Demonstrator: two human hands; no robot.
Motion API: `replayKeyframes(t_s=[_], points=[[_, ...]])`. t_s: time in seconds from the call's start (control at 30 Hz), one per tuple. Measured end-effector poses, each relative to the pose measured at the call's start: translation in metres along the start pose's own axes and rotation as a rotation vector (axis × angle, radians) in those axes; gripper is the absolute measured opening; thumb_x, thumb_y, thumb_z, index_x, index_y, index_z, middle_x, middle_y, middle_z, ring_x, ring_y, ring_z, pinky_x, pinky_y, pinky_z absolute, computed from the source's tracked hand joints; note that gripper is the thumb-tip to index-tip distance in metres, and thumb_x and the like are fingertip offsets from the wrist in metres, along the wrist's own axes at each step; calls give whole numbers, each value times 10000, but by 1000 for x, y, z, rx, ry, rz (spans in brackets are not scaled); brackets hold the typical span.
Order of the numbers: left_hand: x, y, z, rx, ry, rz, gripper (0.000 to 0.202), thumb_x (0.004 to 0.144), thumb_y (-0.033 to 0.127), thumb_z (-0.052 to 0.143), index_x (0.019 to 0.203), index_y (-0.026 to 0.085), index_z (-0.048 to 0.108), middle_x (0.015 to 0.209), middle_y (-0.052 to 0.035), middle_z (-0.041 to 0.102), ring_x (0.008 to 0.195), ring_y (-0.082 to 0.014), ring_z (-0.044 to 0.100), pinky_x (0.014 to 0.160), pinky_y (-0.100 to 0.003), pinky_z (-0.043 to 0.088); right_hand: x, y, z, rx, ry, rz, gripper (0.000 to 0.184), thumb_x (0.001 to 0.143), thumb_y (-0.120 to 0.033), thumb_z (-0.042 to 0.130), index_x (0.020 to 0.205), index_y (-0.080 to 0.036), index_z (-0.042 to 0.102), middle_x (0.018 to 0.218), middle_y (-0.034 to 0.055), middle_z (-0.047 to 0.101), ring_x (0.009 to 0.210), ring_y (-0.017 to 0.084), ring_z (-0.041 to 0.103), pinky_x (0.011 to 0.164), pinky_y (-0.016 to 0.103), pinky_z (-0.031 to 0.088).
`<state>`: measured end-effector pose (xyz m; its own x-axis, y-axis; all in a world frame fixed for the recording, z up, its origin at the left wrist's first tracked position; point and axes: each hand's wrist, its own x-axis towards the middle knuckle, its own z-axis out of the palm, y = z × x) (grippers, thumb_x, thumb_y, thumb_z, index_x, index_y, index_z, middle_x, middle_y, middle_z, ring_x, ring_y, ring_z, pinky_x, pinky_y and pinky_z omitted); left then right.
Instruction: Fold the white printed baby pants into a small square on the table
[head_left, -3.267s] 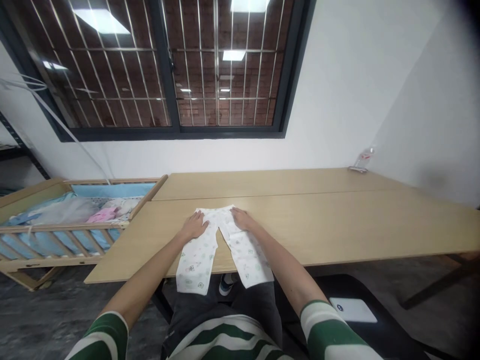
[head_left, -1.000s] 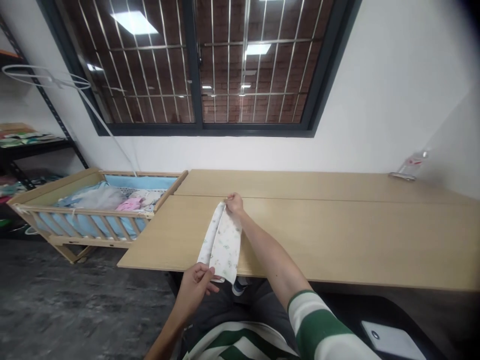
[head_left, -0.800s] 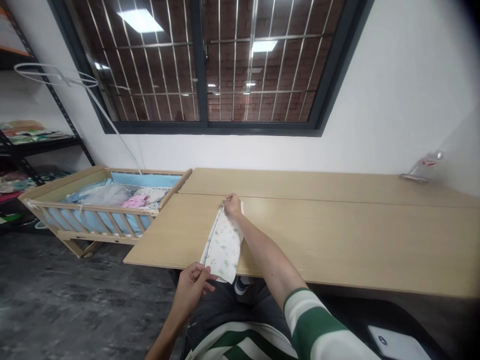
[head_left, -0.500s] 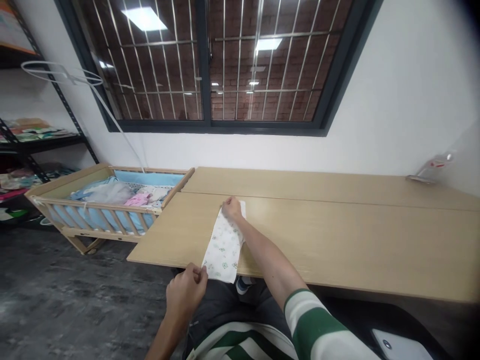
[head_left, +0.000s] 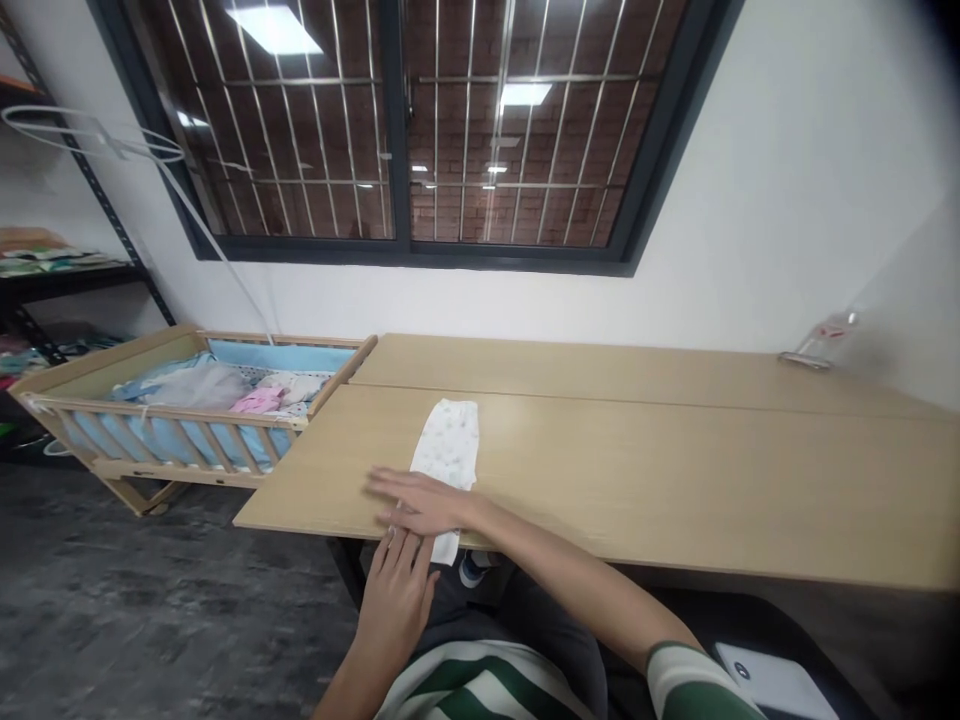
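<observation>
A pair of small white printed baby trousers (head_left: pixel 448 448) lies folded in half lengthwise on the wooden table (head_left: pixel 660 470), its leg ends reaching the near edge. My right hand (head_left: pixel 420 500) lies flat across the lower legs, fingers stretched out to the left. My left hand (head_left: pixel 399 590) is just below the table edge, fingers straight and open, its tips touching the hanging hem.
A wooden baby cot (head_left: pixel 172 415) with blue lining and clothes inside stands against the table's left end. A clear plastic bottle (head_left: pixel 817 340) lies at the far right by the wall. A white device (head_left: pixel 772 680) rests on a black surface at the bottom right. Metal shelving stands at the far left.
My right hand left the waistband and slid down to the leg ends, now lying flat. My left hand released its pinch on the hem and opened. The trousers now lie flat.
</observation>
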<state>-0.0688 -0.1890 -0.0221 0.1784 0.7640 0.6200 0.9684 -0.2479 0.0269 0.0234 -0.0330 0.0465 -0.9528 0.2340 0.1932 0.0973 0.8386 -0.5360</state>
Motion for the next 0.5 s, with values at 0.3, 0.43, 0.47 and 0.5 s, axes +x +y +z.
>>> replayKeyframes(t_s=[0.3, 0.43, 0.47, 0.5], points=[[-9, -5, 14, 43, 34, 34, 428, 951, 124, 444, 1345, 186, 597, 1389, -126, 634, 1324, -291, 562, 1079, -437, 470, -10, 37, 4, -140, -89, 147, 634, 1048, -567, 305, 1603, -261, 281, 1674, 54, 204, 1562, 211, 140, 1263, 418, 84], [-10, -5, 12, 26, 9, 37, 481, 950, 151, 466, 1423, 202, 534, 1469, -111, 573, 1397, -287, 492, 1111, -439, 446, -5, 75, -16, -198, -74, 258, 648, 1042, -584, 295, 1612, -278, 241, 1682, 45, 174, 1565, 205, 116, 1262, 421, 63], [-10, -5, 11, 26, 3, 38, 490, 951, 154, 466, 1435, 202, 521, 1480, -109, 563, 1404, -285, 484, 1115, -439, 443, -3, 85, -22, -207, -60, 287, 648, 1042, -585, 294, 1610, -277, 248, 1681, 48, 180, 1565, 207, 118, 1262, 423, 61], [-10, -5, 11, 29, -1, 40, 495, 953, 158, 467, 1445, 197, 510, 1489, -110, 553, 1410, -284, 477, 1120, -440, 441, -2, 96, -27, -212, -40, 316, 648, 1040, -587, 299, 1607, -277, 261, 1679, 51, 190, 1565, 213, 122, 1262, 428, 62]])
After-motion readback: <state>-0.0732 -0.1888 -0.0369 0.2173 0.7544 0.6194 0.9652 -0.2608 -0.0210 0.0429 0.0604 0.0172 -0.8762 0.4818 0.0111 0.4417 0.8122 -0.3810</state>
